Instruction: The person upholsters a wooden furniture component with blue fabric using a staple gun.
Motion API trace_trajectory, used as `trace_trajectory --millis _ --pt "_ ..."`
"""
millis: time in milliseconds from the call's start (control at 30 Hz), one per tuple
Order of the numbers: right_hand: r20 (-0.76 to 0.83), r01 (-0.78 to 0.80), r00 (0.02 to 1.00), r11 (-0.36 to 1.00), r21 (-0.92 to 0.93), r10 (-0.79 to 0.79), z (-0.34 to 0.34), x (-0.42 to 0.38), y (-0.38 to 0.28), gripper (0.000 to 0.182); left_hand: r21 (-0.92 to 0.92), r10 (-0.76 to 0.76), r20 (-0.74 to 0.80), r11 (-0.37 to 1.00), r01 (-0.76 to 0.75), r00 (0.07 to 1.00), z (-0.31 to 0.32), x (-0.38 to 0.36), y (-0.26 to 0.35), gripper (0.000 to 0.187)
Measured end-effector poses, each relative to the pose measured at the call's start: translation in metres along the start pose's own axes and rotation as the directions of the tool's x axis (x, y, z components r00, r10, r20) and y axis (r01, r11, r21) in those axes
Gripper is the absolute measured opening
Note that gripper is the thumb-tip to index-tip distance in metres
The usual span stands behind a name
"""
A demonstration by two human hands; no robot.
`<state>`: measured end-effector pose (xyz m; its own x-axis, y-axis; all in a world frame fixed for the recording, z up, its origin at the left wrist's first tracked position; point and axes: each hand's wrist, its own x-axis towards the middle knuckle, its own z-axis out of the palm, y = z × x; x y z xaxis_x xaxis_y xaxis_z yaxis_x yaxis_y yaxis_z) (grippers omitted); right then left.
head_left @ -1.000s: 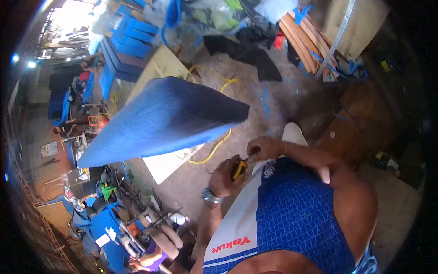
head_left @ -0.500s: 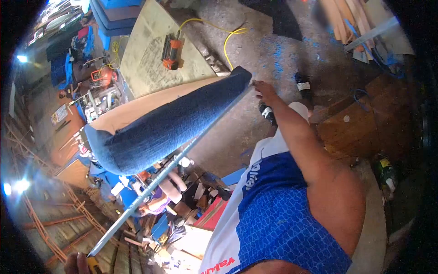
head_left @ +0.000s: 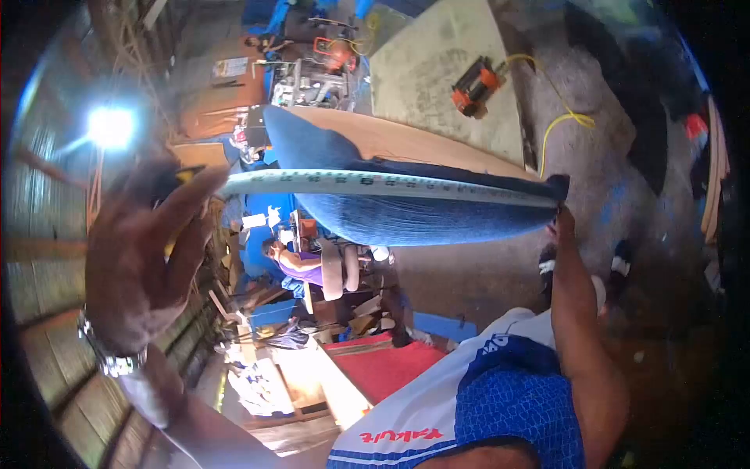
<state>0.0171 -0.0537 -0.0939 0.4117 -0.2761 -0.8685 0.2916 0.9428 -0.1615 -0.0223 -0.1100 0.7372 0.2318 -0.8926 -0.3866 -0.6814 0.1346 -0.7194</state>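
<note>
A long, curved piece covered in blue fabric (head_left: 437, 223), with a tan board side (head_left: 406, 137), stretches across the middle of the view. The pale, marked blade (head_left: 367, 181) of a tape measure runs along its length. My left hand (head_left: 148, 258), with a metal watch on the wrist, is closed around the yellow and black tape measure case (head_left: 187, 173), which my fingers partly hide. At the narrow far end, my right hand (head_left: 559, 224) grips the blade's tip against the fabric. Its fingers are small and partly hidden there.
An orange and black nail gun (head_left: 476, 87) rests on a pale board (head_left: 437, 47), with a yellow hose (head_left: 558, 109) trailing from it. Someone in purple (head_left: 301, 270) sits among scattered material. A red panel (head_left: 371, 367) lies below, and a bright lamp (head_left: 111, 127) shines at left.
My left hand has risen from the lower left corner with the tape case. The blade now lies across the blue piece instead of slanting below it. The whole view has turned.
</note>
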Motion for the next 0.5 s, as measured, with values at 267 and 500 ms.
trace_trajectory --millis 267,500 --pt "0.036 -0.053 0.998 0.986 0.158 0.047 -0.007 -0.019 -0.005 0.028 -0.034 0.013 0.058 0.999 -0.011 0.998 -0.003 -0.023 -0.003 0.034" --pt "0.020 -0.015 1.000 0.996 0.089 0.013 -0.008 -0.005 -0.002 0.031 -0.048 0.021 0.004 0.999 -0.020 1.000 0.011 -0.029 -0.008 0.032"
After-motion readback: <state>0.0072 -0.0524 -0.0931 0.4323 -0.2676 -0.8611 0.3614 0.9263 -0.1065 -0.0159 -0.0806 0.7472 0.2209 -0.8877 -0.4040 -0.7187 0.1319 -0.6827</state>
